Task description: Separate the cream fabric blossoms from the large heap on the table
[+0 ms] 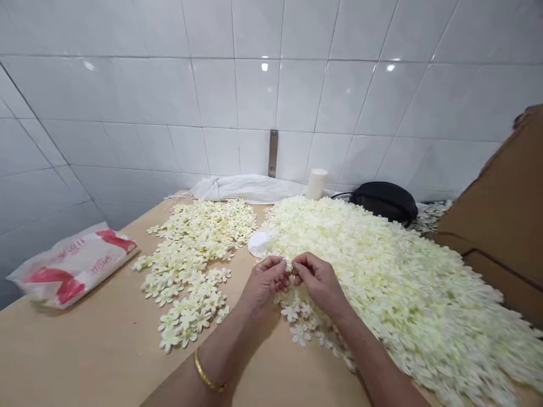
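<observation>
My left hand (pixel 268 281) and my right hand (pixel 314 278) meet at the near left edge of a large heap of white and pale yellow artificial flowers (pixel 382 271). Thumbs and fingers of both hands are pinched together, nearly touching. A small pale bit shows between the fingertips, mostly hidden, so its kind cannot be made out. Below the hands lie loose flowers (pixel 300 333) on the table. To the left, a smaller spread of similar flowers (pixel 190 282) covers part of the tabletop. A white round piece (pixel 258 244) lies just beyond my left hand.
The light brown table (pixel 106 350) meets a tiled wall. A white and red plastic packet (pixel 76 265) lies at the left edge. Behind the flowers are a white plastic bag (pixel 250 189), a cream cylinder (pixel 316 184) and a black rounded object (pixel 384 202). A cardboard box (pixel 500 209) stands right.
</observation>
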{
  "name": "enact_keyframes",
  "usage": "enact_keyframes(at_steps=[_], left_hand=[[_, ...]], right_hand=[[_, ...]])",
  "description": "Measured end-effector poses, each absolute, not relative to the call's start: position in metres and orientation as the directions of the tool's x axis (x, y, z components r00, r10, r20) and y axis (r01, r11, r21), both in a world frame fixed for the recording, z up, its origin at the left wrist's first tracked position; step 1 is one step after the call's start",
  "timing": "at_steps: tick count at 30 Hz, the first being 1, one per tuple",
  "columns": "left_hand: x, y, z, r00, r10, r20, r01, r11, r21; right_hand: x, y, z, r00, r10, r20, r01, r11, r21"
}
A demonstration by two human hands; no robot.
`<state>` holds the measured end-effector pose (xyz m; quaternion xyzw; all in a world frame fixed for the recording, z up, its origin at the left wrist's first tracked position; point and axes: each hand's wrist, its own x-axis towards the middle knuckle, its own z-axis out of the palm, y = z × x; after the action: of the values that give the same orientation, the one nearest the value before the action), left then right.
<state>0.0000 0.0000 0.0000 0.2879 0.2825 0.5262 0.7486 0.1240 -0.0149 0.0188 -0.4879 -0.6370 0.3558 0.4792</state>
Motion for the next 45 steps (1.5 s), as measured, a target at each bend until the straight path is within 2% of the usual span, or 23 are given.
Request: enact_keyframes(at_steps=[7, 16, 21, 26, 28, 31, 34, 37, 39, 41, 45], left_hand=[[-0.002, -0.001, 0.007, 0.297, 0.941, -0.162, -0.594, 0.315, 0.74], [-0.005, -0.001, 0.006, 0.28, 0.948, -0.148, -0.577, 0.29, 0.763], [-0.005, -0.002, 0.007, 0.314, 0.94, -0.136, -0.607, 0.309, 0.732], [-0.004, -0.002, 0.009, 0.304, 0.943, -0.134, -0.565, 0.292, 0.772], [-0.004, -0.002, 0.011, 0.27, 0.944, -0.189, -0.592, 0.317, 0.741], [-0.004, -0.001, 0.014, 0.237, 0.935, -0.263, -0.65, 0.353, 0.673], [-0.004, 0.001, 0.013, 0.254, 0.921, -0.294, -0.721, 0.384, 0.577], [-0.005, 0.003, 0.012, 0.257, 0.908, -0.33, -0.756, 0.402, 0.517], [-0.006, 0.004, 0.013, 0.216, 0.926, -0.31, -0.735, 0.363, 0.573], [-0.007, 0.005, 0.015, 0.15, 0.957, -0.248, -0.679, 0.282, 0.678], [-0.015, 0.001, 0.024, 0.054, 0.988, -0.144, -0.505, 0.152, 0.85]], right_hand=[[0.126, -0.011, 0.012, -0.107, 0.965, 0.241, 0.296, 0.262, -0.918], [0.126, -0.008, 0.013, -0.082, 0.976, 0.2, 0.098, 0.207, -0.973], [0.125, -0.01, 0.012, -0.035, 0.97, 0.239, 0.237, 0.241, -0.941], [0.127, -0.01, 0.014, -0.042, 0.966, 0.255, 0.237, 0.257, -0.937], [0.129, -0.01, 0.014, 0.012, 0.952, 0.305, 0.341, 0.283, -0.897], [0.128, -0.012, 0.014, 0.052, 0.88, 0.471, 0.558, 0.366, -0.745], [0.122, -0.016, 0.016, -0.125, 0.796, 0.592, 0.599, 0.536, -0.594], [0.117, -0.021, 0.02, -0.319, 0.743, 0.589, 0.523, 0.656, -0.544], [0.117, -0.021, 0.022, -0.326, 0.734, 0.595, 0.517, 0.666, -0.538], [0.119, -0.02, 0.022, -0.276, 0.731, 0.624, 0.536, 0.656, -0.531], [0.118, -0.017, 0.024, -0.244, 0.722, 0.647, 0.562, 0.649, -0.512]])
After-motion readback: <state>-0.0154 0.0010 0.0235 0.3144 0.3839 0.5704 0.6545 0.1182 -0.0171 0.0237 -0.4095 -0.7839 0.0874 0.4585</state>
